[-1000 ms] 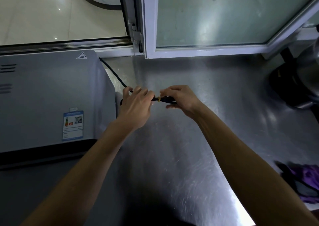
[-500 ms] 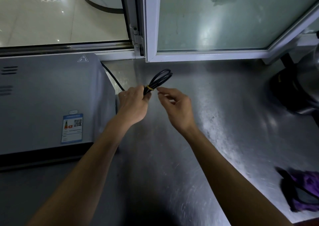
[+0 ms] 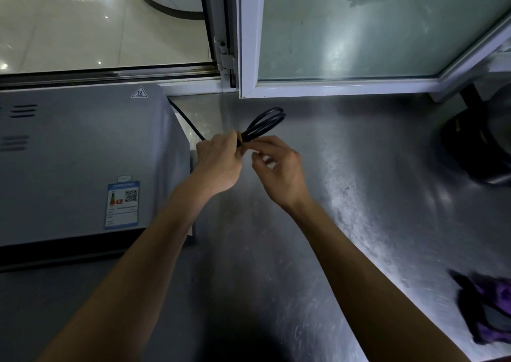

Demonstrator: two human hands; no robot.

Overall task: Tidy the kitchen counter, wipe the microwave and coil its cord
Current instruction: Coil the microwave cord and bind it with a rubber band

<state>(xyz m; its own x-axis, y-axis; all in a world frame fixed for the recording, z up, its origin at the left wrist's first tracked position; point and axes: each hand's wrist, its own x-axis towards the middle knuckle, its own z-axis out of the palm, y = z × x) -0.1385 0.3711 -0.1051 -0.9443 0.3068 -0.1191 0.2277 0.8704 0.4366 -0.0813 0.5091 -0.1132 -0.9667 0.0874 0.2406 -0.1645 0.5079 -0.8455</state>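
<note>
The left hand (image 3: 218, 162) grips the light, springy coiled cord (image 3: 265, 122) at its yellow tie (image 3: 239, 139), which the right hand (image 3: 279, 168) pinches.

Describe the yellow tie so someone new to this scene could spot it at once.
Start at the grey microwave on the left of the steel counter. Its black cord runs from behind it to a looped bundle gripped by the left hand. The tie is the thin yellow band round that bundle, beside the right hand.
</note>
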